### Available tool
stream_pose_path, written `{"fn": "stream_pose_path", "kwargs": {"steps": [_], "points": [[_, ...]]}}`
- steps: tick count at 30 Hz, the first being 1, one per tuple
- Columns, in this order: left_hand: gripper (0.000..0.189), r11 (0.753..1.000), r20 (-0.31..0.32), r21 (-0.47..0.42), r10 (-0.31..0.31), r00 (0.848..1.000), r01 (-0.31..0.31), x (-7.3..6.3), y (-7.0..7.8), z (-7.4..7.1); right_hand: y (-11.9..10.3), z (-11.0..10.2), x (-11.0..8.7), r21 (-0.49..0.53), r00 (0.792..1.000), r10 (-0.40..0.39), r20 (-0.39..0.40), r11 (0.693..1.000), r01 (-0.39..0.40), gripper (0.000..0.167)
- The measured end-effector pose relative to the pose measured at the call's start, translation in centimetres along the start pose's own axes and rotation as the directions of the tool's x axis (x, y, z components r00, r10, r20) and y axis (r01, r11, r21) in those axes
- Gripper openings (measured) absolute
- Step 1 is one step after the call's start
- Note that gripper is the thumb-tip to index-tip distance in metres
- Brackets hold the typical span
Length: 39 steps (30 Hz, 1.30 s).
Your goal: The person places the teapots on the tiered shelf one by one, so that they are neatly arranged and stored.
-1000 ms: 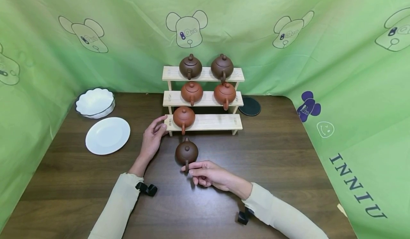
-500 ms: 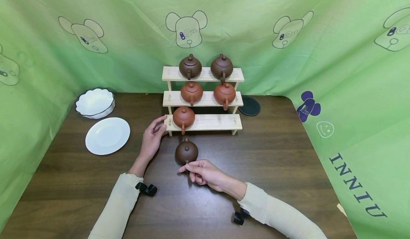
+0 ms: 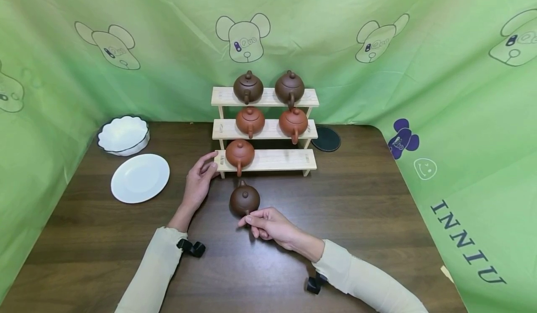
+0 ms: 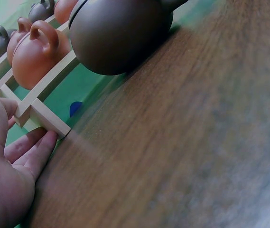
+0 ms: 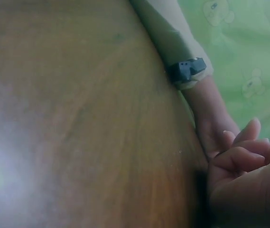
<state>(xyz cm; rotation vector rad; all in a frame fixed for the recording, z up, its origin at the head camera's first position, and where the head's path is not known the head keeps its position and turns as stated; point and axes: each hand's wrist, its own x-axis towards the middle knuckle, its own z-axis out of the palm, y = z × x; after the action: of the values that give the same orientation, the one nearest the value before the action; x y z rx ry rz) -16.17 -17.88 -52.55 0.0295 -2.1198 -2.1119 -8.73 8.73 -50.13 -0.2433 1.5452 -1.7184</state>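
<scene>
In the head view, my right hand point(image 3: 274, 226) pinches the handle of a dark brown teapot point(image 3: 244, 200) between thumb and fingers. The spout points toward the three-tier wooden rack point(image 3: 285, 160); whether the teapot's base touches the table cannot be told. My left hand point(image 3: 198, 182) holds the left end of the rack's lowest tier, and in the left wrist view its fingers point(image 4: 39, 148) lie against the rack's leg. On that tier, at the left, sits a reddish-brown teapot point(image 3: 240, 153). The right wrist view shows curled fingers point(image 5: 241, 159), without the teapot.
Two reddish teapots, left point(image 3: 250, 120) and right point(image 3: 293, 121), stand on the middle tier. Dark teapots, left point(image 3: 248, 88) and right point(image 3: 289, 87), occupy the top. A white plate point(image 3: 140, 178) and scalloped bowl point(image 3: 123, 135) lie left; a dark round coaster point(image 3: 326, 139) lies right.
My right hand has shifted slightly left and up along the teapot's handle, its thumb now covering most of it. The teapot has barely moved, and the left hand stays on the rack.
</scene>
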Motion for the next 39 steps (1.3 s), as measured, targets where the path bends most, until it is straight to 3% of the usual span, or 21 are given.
{"fn": "stream_pose_path", "kwargs": {"steps": [12, 21, 39], "points": [[0.040, 1.000, 0.003, -0.015, -0.007, 1.000, 0.007, 0.0, 0.1, 0.0, -0.2, -0.8, -1.2, -0.005, 0.999, -0.028, 0.019, 1.000, 0.028, 0.039], [0.040, 1.000, 0.007, -0.019, -0.007, 1.000, 0.008, 0.0, 0.1, 0.0, -0.8, -1.6, -2.5, -0.015, 0.999, -0.036, -0.033, 0.999, 0.036, 0.040], [0.040, 1.000, 0.016, -0.010, 0.005, 1.000, -0.005, 0.0, 0.0, 0.0, -3.6, -3.5, -4.3, -0.105, 0.976, -0.192, -0.102, 0.978, 0.182, 0.040]]}}
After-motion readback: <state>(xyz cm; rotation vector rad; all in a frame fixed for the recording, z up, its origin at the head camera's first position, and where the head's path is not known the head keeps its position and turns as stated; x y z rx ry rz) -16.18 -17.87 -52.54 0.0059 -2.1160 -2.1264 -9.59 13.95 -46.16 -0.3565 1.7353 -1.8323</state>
